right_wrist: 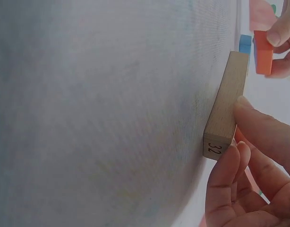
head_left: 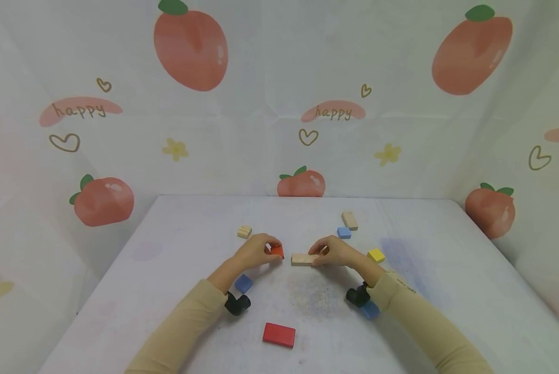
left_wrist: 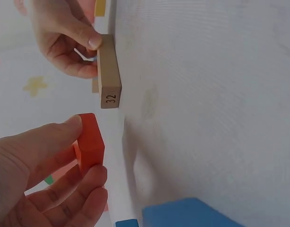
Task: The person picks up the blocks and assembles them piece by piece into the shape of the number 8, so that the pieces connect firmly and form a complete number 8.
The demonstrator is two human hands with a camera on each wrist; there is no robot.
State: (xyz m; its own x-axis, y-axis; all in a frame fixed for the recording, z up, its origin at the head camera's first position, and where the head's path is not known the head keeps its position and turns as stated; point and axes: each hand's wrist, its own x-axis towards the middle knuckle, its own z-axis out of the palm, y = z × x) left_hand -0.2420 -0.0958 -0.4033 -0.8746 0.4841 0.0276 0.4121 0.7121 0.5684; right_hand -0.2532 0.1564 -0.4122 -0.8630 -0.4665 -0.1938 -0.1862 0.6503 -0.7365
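Observation:
My left hand (head_left: 255, 252) pinches an orange-red block (left_wrist: 90, 142) between thumb and fingers, holding it above the white tabletop, as its shadow in the left wrist view suggests. Just to the right, the thumb and fingers of my right hand (head_left: 336, 251) grip a long plain wooden block (right_wrist: 227, 97) near one end. The number 32 is printed on the wooden block's end faces. It lies lengthwise, close over the tabletop, its free end pointing toward the orange-red block. A short gap separates the two blocks in the head view.
Blue blocks lie by the left wrist (head_left: 243, 283) and partly under the right wrist (head_left: 371, 310). A red block (head_left: 279, 335) is nearest me. Farther back are a ridged wooden block (head_left: 244, 231), a plain wooden block (head_left: 349, 221), a small blue block (head_left: 344, 232) and a yellow block (head_left: 376, 255).

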